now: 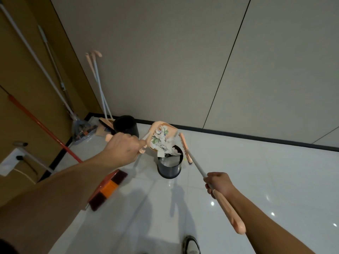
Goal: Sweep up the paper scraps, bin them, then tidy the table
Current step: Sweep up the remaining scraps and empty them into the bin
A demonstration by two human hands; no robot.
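Two black bins stand on the white tiled floor (256,180) near the wall: a taller empty one (126,126) in the corner and, nearer to us, the bin (169,165) that receives the waste. Against the corner we see a spare broom-and-dustpan set (99,85), two long pale poles (45,57) and a clear bag (82,129); a red-handled broom (108,187) lies across the floor under our left forearm. One shoe (190,244) shows at the bottom edge.

Our left hand (122,149) grips the peach handle of the dustpan (161,133), which is tilted above the nearer bin. Paper scraps (163,142) spill from the pan into the bin's mouth. Our right hand (219,183) grips the shaft of the brush (185,147), whose head sits just beside the pan's right edge, over the bin rim. Both hands are well apart, with the bin between and beyond them.
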